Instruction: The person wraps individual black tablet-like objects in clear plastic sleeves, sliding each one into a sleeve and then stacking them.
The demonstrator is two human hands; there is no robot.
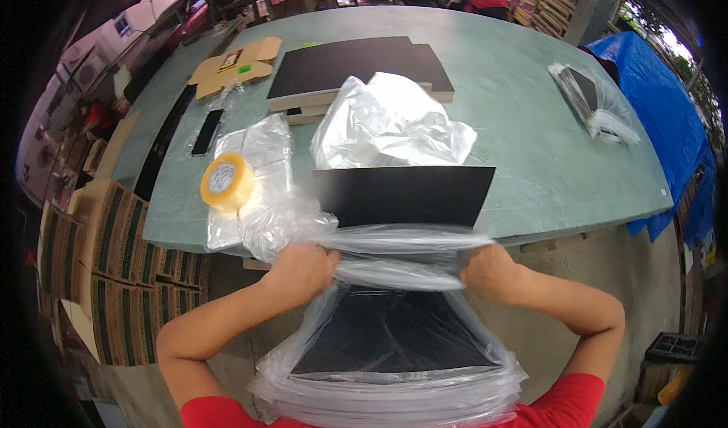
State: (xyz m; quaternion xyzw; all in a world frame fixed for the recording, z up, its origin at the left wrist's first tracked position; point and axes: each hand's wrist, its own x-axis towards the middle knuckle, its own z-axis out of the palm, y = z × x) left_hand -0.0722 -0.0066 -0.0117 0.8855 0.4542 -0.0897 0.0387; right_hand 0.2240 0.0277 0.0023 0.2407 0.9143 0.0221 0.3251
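Note:
A flat black panel [406, 193] juts from a clear plastic bag [402, 275] at the near table edge. The bag's mouth is bunched in folds across the panel, and more black surface shows through the plastic below, toward my body. My left hand [303, 271] is closed on the gathered bag at its left side. On the opposite side my right hand [489, 271] grips the same folds, fingers curled. Just beyond the panel lies a crumpled white plastic sheet [390, 125]. Close to my left hand, a roll of yellowish tape [227, 183] rests on folded clear plastic [265, 166].
Stacked black panels [356, 64] lie farther back on the green table [523, 125]. A flattened cardboard piece [235, 65] and a black phone-like slab [207, 132] are at left. A plastic-wrapped bundle [594, 103] sits right, near a blue tarp [660, 117]. Cartons [125, 276] stand lower left.

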